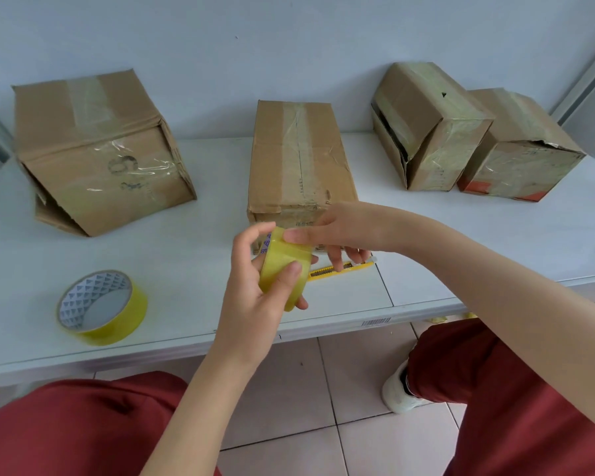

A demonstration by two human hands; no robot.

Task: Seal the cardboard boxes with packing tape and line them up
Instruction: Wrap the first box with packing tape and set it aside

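left box [97,149]: handwritten "9" | table [186,269] edge: barcode sticker [375,322], unreadable

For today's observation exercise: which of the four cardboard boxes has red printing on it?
The rightmost cardboard box: red patches run along the bottom of its front face. The other three show none.

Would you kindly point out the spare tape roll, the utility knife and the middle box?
spare tape roll [124,324], head view, yellow outer band.
utility knife [323,271], head view, handle.
middle box [299,156], head view, taped top.
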